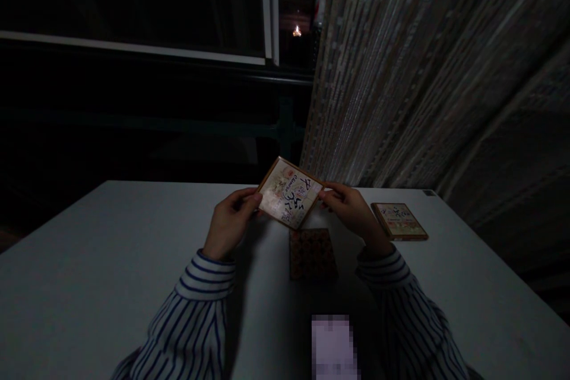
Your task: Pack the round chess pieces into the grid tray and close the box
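Note:
A thin, light-coloured square box point(291, 193) with Chinese characters and the word "Chinese" on its face is held up over the table, turned corner-up. My left hand point(230, 217) pinches its left corner between thumb and fingers. On the opposite corner, my right hand point(350, 209) grips with thumb and fingertips. Beneath the box lies a dark reddish-brown patterned square point(313, 254), flat on the table; its kind is hard to make out in the dim light. To the right of my right hand rests a similar lettered box point(399, 221).
The white table point(111, 261) spreads under both arms. A pixelated pinkish rectangle point(333, 347) is at the near edge. Behind the table's right side hangs a string curtain point(378, 71). A dark window with a white frame point(133, 44) is at the back left.

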Motion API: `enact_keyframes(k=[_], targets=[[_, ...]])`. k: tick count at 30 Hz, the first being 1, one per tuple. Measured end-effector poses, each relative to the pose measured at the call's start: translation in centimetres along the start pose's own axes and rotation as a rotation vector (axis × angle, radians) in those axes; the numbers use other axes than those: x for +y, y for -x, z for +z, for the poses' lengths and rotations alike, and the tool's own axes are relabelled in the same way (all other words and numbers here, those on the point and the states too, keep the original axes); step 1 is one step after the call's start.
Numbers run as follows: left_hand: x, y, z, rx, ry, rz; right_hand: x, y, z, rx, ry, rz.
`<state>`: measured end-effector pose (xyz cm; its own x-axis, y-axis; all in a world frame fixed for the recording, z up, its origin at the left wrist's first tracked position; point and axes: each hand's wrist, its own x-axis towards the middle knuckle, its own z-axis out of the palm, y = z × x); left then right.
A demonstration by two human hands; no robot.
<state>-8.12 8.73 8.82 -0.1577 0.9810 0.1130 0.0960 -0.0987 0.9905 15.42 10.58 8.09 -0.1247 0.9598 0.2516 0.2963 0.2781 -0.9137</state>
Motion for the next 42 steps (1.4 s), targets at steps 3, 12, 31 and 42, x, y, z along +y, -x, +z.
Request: enact_keyframes(k=[3,12,31,42], targets=[[-0.5,-0.2,-0.2,-0.062,-0.009,0.0,0.1,-0.1,0.0,0.029,-0.026,-0.006],[-1.4,-0.4,-0.7,-0.262,-0.196,0.005,-0.3,0.3,-0.5,0.067,0.024,-0.032],[-0.2,0.2,-0.6,-0.147,-0.447,0.342,-1.8,1.0,-0.5,-0.127,0.35,-0.166],[-0.4,0.2,-0.5,-0.289,-0.533,0.451,-2.2,1.2,-0.6,-0.177,0.437,-0.27]])
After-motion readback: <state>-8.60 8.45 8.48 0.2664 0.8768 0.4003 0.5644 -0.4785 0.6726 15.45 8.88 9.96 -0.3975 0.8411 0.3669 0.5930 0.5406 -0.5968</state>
